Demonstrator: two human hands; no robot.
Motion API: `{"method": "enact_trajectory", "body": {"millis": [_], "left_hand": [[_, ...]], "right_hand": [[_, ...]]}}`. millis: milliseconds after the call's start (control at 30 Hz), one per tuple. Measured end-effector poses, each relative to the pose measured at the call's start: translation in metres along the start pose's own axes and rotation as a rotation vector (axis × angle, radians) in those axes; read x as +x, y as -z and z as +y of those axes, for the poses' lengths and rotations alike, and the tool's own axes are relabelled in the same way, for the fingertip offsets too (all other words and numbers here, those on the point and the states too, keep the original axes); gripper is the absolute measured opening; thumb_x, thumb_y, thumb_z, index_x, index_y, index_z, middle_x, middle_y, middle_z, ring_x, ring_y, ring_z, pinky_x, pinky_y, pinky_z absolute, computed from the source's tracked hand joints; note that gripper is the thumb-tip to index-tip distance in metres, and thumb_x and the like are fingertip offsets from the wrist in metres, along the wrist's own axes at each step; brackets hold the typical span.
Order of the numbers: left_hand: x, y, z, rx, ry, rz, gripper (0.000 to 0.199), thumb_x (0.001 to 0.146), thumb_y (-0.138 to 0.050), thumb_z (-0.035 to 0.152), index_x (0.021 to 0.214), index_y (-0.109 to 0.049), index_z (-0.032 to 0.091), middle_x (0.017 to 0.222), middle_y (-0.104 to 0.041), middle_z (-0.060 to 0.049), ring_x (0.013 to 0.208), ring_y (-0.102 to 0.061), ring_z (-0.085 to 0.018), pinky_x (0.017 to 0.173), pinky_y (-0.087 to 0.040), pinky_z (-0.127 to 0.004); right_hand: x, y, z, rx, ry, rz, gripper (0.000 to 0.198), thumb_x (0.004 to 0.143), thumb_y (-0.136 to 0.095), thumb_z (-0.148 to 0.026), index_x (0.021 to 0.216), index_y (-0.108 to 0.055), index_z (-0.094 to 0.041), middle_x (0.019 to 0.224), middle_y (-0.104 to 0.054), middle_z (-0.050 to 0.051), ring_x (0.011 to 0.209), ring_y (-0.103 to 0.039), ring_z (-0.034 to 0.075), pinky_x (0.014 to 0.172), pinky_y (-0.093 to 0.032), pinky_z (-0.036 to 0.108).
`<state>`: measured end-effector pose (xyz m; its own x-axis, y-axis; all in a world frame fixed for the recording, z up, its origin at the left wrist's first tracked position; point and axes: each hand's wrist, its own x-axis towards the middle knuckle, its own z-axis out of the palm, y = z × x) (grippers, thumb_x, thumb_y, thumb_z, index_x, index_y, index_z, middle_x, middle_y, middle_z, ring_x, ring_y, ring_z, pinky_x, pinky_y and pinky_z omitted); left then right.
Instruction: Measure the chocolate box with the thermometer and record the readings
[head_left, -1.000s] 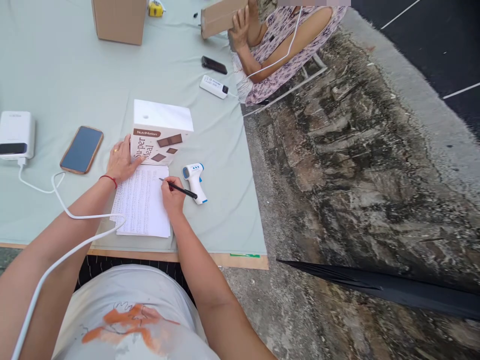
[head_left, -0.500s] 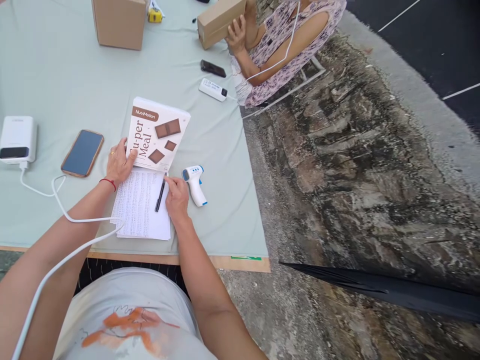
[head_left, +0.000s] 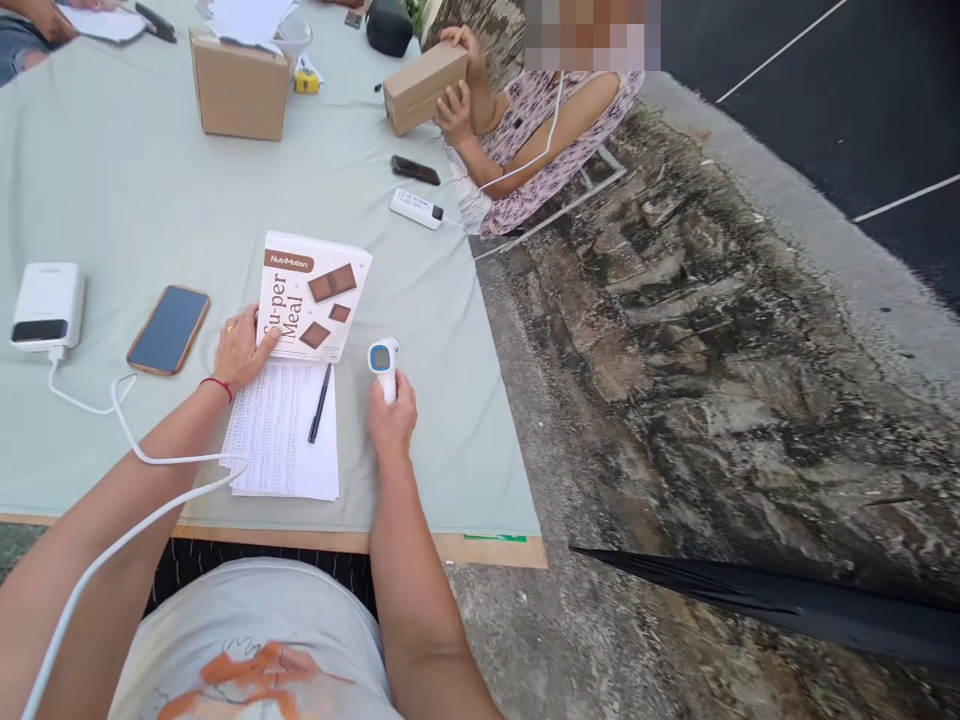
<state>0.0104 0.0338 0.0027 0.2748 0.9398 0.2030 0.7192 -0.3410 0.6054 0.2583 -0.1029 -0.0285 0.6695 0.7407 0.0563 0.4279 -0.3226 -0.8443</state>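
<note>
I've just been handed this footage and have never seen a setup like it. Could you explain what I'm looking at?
There is no machine here, just a person's two bare hands. The pictures all come from one camera worn on that person's head, looking forward and down. The left hand grips a white box printed "NutriMotion". The right hand holds what looks like a white and blue infrared thermometer. Between the forearms, sheets of paper lie on the cloth-covered table, with a black pen on top. To the left are a phone and what may be a white power bank. Further off stands a brown cardboard box, and to its right another person's hands hold a long carton.
</note>
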Motion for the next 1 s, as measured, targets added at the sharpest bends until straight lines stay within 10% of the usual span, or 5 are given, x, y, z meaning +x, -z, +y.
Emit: {"method": "enact_trajectory", "body": {"millis": [233,1000], "left_hand": [[-0.001,0.002,0.000,0.004,0.002,-0.001,0.080,0.105,-0.029,0.077,0.155,-0.050,0.018,0.147,-0.067,-0.020,0.138,-0.057,-0.044,0.117,-0.044,-0.062],[0.000,0.004,0.003,0.027,0.014,-0.019,0.081,0.105,-0.028,0.073,0.154,-0.053,0.014,0.144,-0.069,-0.022,0.136,-0.060,-0.044,0.117,-0.044,-0.062]], "right_hand": [[-0.039,-0.034,-0.033,0.568,0.145,-0.331,0.045,0.097,-0.054,-0.070,0.090,-0.059,-0.026,0.074,-0.056,-0.002,0.071,-0.054,0.018,0.070,-0.050,0.032],[-0.037,-0.048,-0.043,0.579,0.117,-0.463,0.050,0.092,-0.059,-0.077,0.084,-0.054,-0.027,0.064,-0.055,-0.005,0.062,-0.051,0.017,0.067,-0.047,0.032]]}}
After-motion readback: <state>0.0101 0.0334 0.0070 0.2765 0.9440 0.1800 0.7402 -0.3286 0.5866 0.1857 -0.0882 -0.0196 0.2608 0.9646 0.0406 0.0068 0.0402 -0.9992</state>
